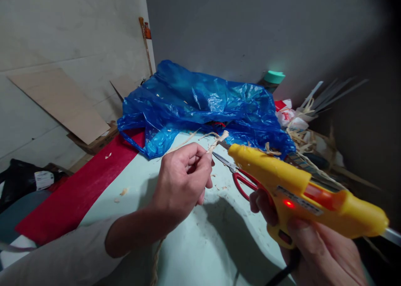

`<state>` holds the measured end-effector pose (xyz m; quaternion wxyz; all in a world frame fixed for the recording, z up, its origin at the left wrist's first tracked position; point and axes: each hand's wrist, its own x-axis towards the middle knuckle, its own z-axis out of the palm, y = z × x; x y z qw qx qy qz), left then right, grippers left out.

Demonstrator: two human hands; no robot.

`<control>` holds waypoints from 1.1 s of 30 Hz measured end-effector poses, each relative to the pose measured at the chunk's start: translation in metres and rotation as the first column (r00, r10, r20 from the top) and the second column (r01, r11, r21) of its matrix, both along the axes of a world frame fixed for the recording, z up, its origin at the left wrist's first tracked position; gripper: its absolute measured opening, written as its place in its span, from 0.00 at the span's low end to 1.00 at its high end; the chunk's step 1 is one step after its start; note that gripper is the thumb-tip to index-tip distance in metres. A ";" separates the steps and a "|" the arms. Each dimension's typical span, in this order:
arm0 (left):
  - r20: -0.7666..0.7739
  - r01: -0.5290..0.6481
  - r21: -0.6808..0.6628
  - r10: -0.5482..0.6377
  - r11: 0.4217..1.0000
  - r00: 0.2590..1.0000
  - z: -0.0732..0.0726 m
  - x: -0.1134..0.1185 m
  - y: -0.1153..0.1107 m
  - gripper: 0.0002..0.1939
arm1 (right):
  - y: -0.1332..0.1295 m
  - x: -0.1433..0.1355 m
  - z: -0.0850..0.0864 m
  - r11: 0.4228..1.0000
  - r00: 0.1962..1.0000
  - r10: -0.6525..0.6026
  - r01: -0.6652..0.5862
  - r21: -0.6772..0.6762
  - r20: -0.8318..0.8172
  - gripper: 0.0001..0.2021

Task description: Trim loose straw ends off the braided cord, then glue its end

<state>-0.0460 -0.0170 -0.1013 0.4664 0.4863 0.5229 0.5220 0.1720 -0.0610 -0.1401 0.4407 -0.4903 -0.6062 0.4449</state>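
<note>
Pinched between the fingers of my left hand (186,179) is a braided cord of pale straw-like fibre (216,142), its frayed end sticking up past the fingertips. More of the cord hangs below the wrist. My right hand (322,252) is wrapped round the handle of a yellow glue gun (272,165) with a lit red light. A glue stick pokes from the gun's back. The nozzle points left and sits close to the cord end; whether they touch I cannot tell. Scissors with red handles (239,179) lie on the pale table behind the gun, partly hidden by it.
A crumpled blue plastic bag (200,98) covers the table's far side. A red strip (90,186) runs along the left. Fibre scraps and clear sticks (332,94) crowd the right, near a green-lidded jar (273,78). Cardboard (62,102) leans at the left wall.
</note>
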 end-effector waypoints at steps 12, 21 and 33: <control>0.018 0.029 0.005 -0.029 1.000 0.999 -0.004 -0.001 0.000 0.12 | 0.001 -0.004 -0.002 0.996 0.998 -0.060 0.058 -0.063 -0.033 0.17; 0.416 0.132 -0.171 -0.050 0.976 0.908 -0.018 -0.002 0.011 0.08 | 0.015 -0.026 0.001 0.995 0.990 0.080 -0.087 -0.051 -0.117 0.19; 0.512 0.039 -0.158 0.048 0.987 0.858 -0.002 -0.020 0.023 0.06 | 0.011 -0.029 0.012 0.978 0.979 0.202 -0.201 0.060 -0.024 0.14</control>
